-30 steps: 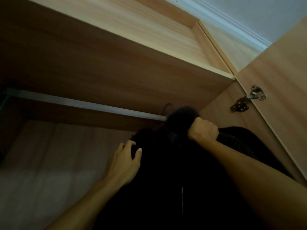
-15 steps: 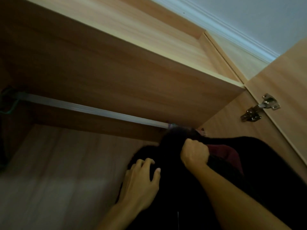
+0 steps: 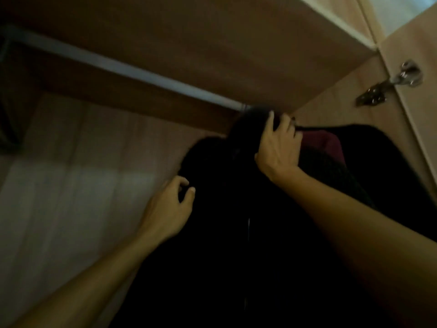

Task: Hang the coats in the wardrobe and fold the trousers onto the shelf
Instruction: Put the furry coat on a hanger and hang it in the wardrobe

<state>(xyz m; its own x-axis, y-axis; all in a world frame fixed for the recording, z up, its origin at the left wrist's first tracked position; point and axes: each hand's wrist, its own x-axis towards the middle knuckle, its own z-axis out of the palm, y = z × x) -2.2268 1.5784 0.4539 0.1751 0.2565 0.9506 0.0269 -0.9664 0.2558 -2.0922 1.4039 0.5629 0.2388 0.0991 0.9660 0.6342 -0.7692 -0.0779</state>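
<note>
A black coat (image 3: 236, 233) hangs at the right end of the metal rail (image 3: 132, 69) inside the wooden wardrobe. Its dark furry collar sits just under the rail, and the hanger hook is hidden behind it. My right hand (image 3: 279, 147) lies against the collar with its fingers spread, loosely touching the fabric. My left hand (image 3: 168, 209) hovers at the coat's left shoulder, fingers curled and apart, holding nothing. The picture is dim and blurred.
Behind the black coat, against the right side wall, hang a maroon garment (image 3: 324, 145) and another dark one. The shelf board (image 3: 212, 43) is close above the rail. The open door with its metal hinge (image 3: 390, 84) stands at the right. The pale back panel (image 3: 71, 185) is at the left.
My right hand has gone from a closed fist on the collar to spread fingers. My left hand has lifted off the coat's shoulder. The view has tilted and moved closer.
</note>
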